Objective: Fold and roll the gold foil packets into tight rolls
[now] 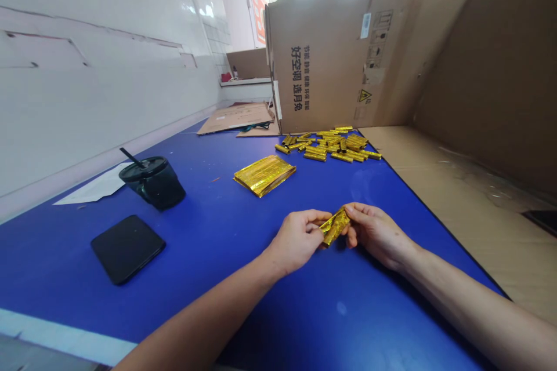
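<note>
Between my two hands is a piece of shiny gold foil paper [336,228], partly rolled or folded. My left hand [300,237] pinches its left edge with thumb and fingers. At its upper right end, my right hand [373,231] grips it with the fingertips. Beyond my left hand lies a flat stack of gold foil sheets [264,175]. Farther back, a pile of small gold foil rolls [337,144] is heaped loosely near the cardboard.
On the left stand a dark lidded cup [159,182] with a straw and a flat black square object [127,248] on the blue table [209,301]. White paper [93,187] lies behind the cup. A large cardboard box [331,69] walls off the back and right.
</note>
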`<state>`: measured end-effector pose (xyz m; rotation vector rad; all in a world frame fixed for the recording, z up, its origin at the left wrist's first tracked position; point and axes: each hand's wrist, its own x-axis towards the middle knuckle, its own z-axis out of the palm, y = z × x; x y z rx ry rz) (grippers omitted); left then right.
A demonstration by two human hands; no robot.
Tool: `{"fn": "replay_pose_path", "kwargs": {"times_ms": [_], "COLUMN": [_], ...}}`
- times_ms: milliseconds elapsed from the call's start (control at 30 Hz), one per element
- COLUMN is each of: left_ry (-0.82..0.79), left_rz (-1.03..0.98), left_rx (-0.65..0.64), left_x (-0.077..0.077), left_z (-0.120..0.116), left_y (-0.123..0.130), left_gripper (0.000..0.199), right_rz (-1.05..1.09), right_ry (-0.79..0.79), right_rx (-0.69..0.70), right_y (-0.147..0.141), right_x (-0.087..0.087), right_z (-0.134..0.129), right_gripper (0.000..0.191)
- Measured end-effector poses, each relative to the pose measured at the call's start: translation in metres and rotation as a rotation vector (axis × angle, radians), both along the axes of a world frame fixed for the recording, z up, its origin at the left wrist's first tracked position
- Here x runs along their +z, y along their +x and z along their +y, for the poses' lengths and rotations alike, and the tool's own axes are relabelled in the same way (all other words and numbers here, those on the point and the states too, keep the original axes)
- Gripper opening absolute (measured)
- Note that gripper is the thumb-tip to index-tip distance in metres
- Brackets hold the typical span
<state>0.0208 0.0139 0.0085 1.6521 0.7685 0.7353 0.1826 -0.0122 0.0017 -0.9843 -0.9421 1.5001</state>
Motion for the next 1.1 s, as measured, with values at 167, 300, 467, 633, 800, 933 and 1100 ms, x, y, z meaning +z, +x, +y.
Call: {"fn": "replay_pose_path", "kwargs": {"times_ms": [167,300,467,633,800,933,1100], "left_ry": [0.127,0.315,0.423,0.516,0.481,0.364,0.223], "left_rz": [0.096,0.149,0.186,0.205,0.204,0.168,0.099], "left_rx": [-0.036,0.013,0.033,0.04,0.019,0.028,0.064], "left_x": [-0.001,-0.003,0.0,0.007,0.003,-0.004,-0.005], "left_z": [-0.004,-0.011,-0.015,-0.018,-0.021,-0.021,-0.018], "left_y": [-0.002,-0.001,0.0,0.0,0.002,0.004,0.005], "left_gripper": [0.041,0.039,0.038,0.038,0.036,0.04,0.039], "right_rz": [0.03,0.061,0.094,0.077,-0.183,-0.413,-0.671], "right_ry": [-0.007,-0.019,-0.028,-0.038,0.103,0.226,0.342], "right_rx": [-0.023,-0.049,-0.053,-0.061,-0.231,-0.296,-0.253], "right_y": [0.001,0.001,0.0,-0.002,-0.007,-0.009,-0.008], "right_x": [-0.001,-0.002,-0.002,0.001,0.0,-0.001,0.001], "right_z": [0.002,0.002,0.0,-0.002,-0.004,-0.007,-0.012], "right_gripper": [0.019,0.018,0.01,0.018,0.03,0.027,0.02]}}
